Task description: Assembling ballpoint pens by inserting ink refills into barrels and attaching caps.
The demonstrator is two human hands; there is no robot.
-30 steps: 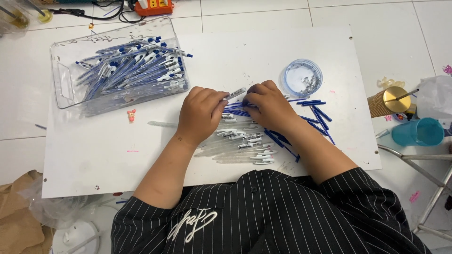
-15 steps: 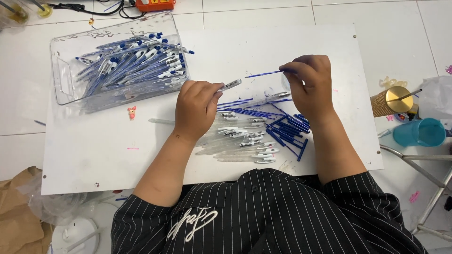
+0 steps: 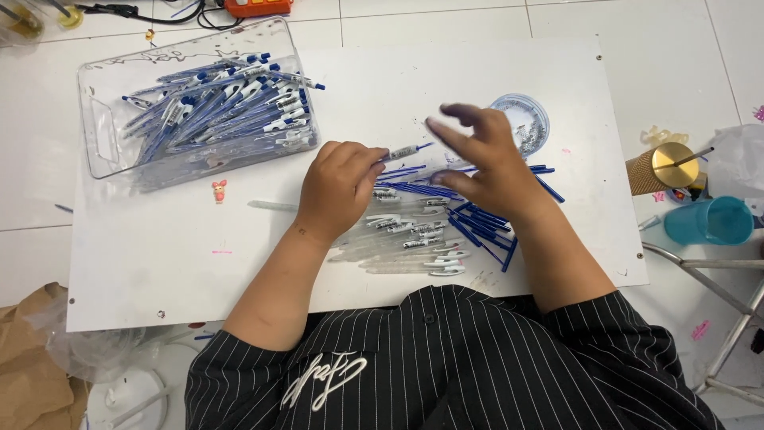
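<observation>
The left hand (image 3: 338, 187) pinches a light, stiff, slippery clear pen barrel (image 3: 402, 151), best gripped mid-shaft, while the right hand (image 3: 489, 163) hovers spread wide and empty over blue refills (image 3: 477, 219).

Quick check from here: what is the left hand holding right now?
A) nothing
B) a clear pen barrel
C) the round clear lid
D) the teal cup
B: the left hand grips a clear pen barrel with a blue refill sticking out of its end, above the pile of parts on the white board.

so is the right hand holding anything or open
Open and empty: the right hand hovers with its fingers spread over the blue refills.
</observation>
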